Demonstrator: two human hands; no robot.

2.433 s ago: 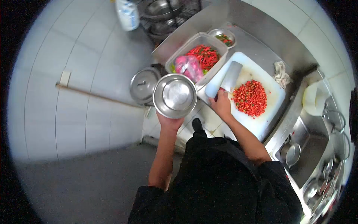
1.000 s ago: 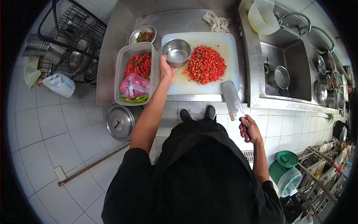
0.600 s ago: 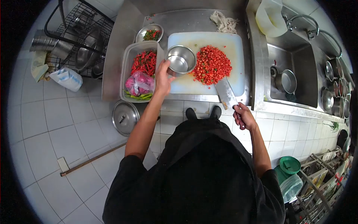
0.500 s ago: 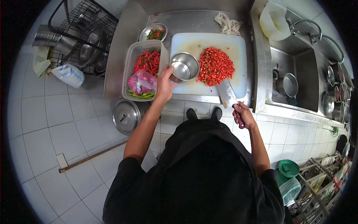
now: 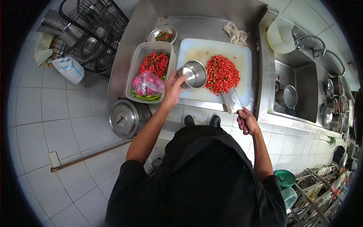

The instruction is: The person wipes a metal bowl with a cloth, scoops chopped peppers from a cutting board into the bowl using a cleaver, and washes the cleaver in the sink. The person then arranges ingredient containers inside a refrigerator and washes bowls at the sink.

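Note:
My left hand [image 5: 174, 89] grips a small steel bowl [image 5: 195, 74] by its left side, tilted so its hollow inside shows, over the left part of the white cutting board [image 5: 193, 47]. Right of the bowl lies a heap of chopped red chillies [image 5: 223, 73]. My right hand [image 5: 247, 121] is wrapped round the handle of a cleaver [image 5: 231, 100], whose blade meets the near edge of the heap. A plastic tub [image 5: 133, 72] at the left holds whole red chillies [image 5: 155, 62], a pink-filled plastic bag [image 5: 147, 83] and green chillies [image 5: 145, 97].
Behind the tub is a steel dish [image 5: 172, 30] of chillies and stems. A crumpled cloth [image 5: 236, 34] lies behind the board. The sink [image 5: 306, 79] at the right holds a pot [image 5: 288, 96]. A lidded pot [image 5: 124, 118] stands on the floor at the left.
The camera view has shifted slightly. The bowl has come a little closer to the chopped chillies and tipped more toward them. The cleaver stays at the heap's near edge.

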